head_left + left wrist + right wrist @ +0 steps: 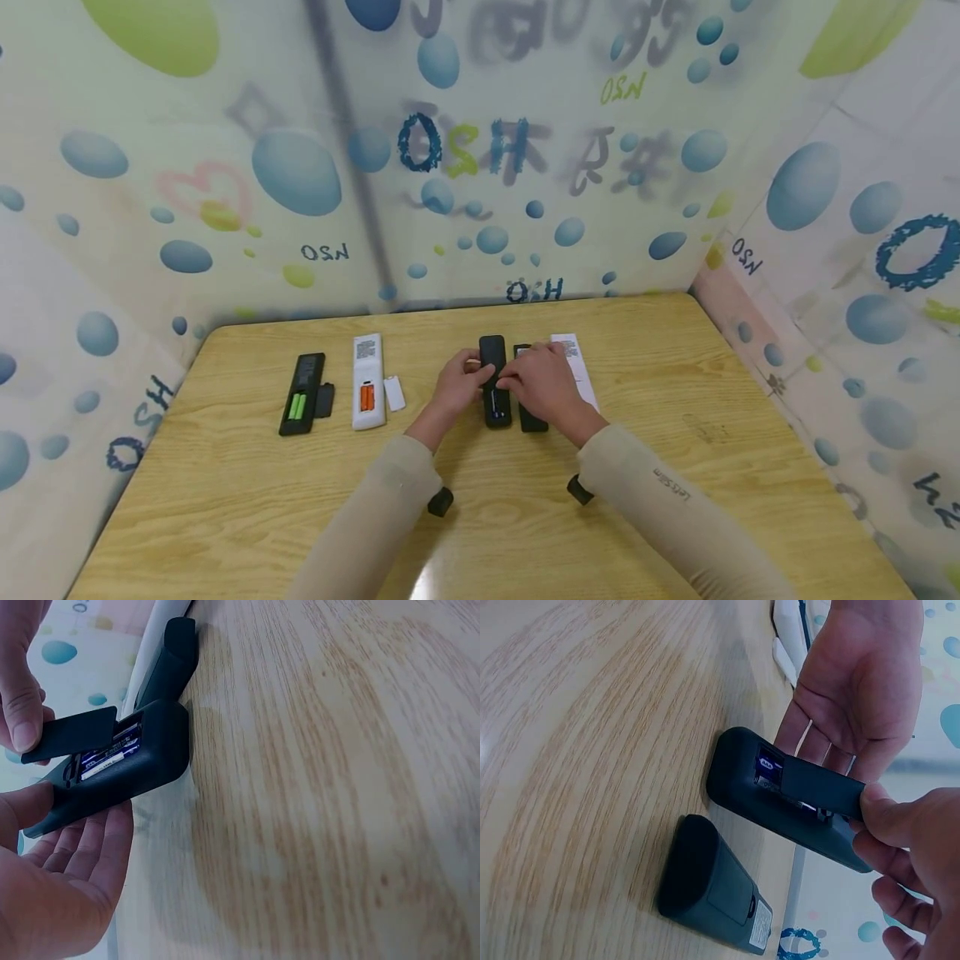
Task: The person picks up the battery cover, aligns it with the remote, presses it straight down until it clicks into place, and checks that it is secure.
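Note:
My left hand (pixel 456 390) holds a black remote control (pixel 492 348) by its sides, thumb along the upper edge and fingers beneath. Its back faces up with the battery compartment uncovered, and batteries (pixel 112 756) in dark blue wrappers lie inside. Between thumb and fingers my right hand (pixel 919 840) pinches the black battery cover (pixel 823 786), tilted over the compartment and partly hiding the batteries. In the left wrist view the cover (pixel 79 735) overlaps the compartment's edge. Just right of this remote lies a second black remote (pixel 720 892) with its cover on.
A white remote (pixel 577 362) lies at the right, partly behind my right hand. Farther left are a white remote (pixel 367 354) with orange batteries, its cover (pixel 393 394) beside it, and a black remote (pixel 304 375) with green batteries, its cover (pixel 324 401) alongside. A patterned curtain (pixel 465 217) borders the wooden table (pixel 637 517).

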The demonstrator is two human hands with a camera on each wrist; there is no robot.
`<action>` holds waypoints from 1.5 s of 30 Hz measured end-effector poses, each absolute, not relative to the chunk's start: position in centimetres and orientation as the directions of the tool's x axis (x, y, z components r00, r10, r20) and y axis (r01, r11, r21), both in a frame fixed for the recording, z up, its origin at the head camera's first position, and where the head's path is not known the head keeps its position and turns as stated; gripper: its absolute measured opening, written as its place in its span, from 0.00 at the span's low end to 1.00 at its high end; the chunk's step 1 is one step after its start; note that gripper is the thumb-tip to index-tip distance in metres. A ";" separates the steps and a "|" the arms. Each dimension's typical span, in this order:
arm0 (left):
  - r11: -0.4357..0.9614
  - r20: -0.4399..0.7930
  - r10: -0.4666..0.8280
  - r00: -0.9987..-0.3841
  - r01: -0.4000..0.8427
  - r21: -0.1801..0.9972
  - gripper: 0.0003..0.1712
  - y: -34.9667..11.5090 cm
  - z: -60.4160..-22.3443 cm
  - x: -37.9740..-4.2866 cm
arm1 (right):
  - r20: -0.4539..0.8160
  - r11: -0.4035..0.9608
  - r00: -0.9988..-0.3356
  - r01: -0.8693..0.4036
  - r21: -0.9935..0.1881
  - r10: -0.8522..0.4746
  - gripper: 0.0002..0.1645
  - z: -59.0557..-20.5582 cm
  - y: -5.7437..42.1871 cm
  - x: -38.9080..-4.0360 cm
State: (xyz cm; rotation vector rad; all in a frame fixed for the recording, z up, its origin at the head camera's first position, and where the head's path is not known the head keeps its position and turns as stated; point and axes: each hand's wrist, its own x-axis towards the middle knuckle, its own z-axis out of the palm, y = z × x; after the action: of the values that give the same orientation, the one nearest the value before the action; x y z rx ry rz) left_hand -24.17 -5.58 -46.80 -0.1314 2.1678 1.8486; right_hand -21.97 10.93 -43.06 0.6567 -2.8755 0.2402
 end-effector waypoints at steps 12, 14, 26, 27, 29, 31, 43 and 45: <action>0.171 -0.247 0.096 -0.964 -0.229 0.958 0.16 -5.5 -46.7 -23.8 | 0.230 0.879 -0.872 -0.464 -0.112 -0.431 0.10 -43.2 10.4 -22.0; 0.173 -0.245 0.096 -0.965 -0.226 0.959 0.16 -5.5 -46.8 -23.8 | 0.226 0.878 -0.871 -0.467 -0.103 -0.436 0.11 -43.2 10.3 -22.0; 0.171 -0.244 0.097 -0.965 -0.226 0.959 0.18 -5.6 -46.9 -23.7 | 0.263 0.862 -0.844 -0.502 -0.076 -0.468 0.10 -44.4 10.2 -21.7; 0.167 -0.244 0.099 -0.965 -0.226 0.960 0.18 -5.6 -46.9 -23.7 | 0.269 0.861 -0.841 -0.504 -0.072 -0.470 0.10 -44.5 10.3 -21.7; 0.166 -0.244 0.100 -0.965 -0.226 0.960 0.19 -5.7 -46.9 -23.7 | 0.280 0.859 -0.835 -0.509 -0.063 -0.474 0.10 -44.5 10.3 -21.6; 0.169 -0.240 0.098 -0.966 -0.221 0.960 0.19 -5.7 -46.9 -23.7 | 0.289 0.860 -0.833 -0.507 -0.060 -0.471 0.10 -44.5 10.4 -21.6; 0.182 -0.232 0.095 -0.968 -0.212 0.960 0.19 -5.6 -46.9 -23.8 | 0.310 0.857 -0.822 -0.514 -0.040 -0.478 0.11 -45.0 10.7 -21.8; 0.182 -0.234 0.095 -0.968 -0.214 0.960 0.20 -5.6 -46.9 -23.8 | 0.319 0.857 -0.819 -0.514 -0.038 -0.477 0.11 -45.1 10.8 -21.8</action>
State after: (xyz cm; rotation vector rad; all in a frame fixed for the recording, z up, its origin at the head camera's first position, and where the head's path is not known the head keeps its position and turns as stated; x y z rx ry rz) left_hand -23.79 -5.61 -46.95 -0.1147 2.2169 1.8645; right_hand -21.79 10.75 -45.07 0.7471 -2.7335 0.1756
